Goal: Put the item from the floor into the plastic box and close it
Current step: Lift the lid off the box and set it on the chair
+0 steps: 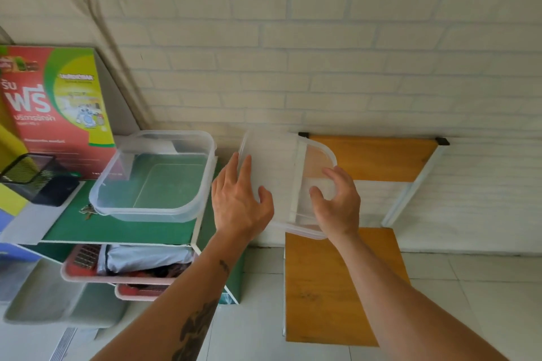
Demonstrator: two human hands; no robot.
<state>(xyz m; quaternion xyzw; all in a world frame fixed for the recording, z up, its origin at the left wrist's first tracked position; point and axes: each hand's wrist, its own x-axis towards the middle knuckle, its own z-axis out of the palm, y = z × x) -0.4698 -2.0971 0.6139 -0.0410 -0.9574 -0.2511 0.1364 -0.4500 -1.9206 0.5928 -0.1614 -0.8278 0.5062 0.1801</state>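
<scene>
Both hands hold the clear, rounded-rectangle plastic lid [281, 182] in the air between the green shelf unit and the wooden chair, tilted up on edge. The left hand [239, 199] lies fingers-spread against its near face with the thumb hooked round the lower edge; the right hand [337, 202] curls loosely over the other end, fingertips on the rim. I take it the lid is kept clear so the box stays open for filling. That clear plastic box [152, 176] sits empty on the green shelf top [117, 228], just left of the left hand. No item from the floor shows anywhere. A wooden chair with white frame [346, 281] stands below the right hand.
</scene>
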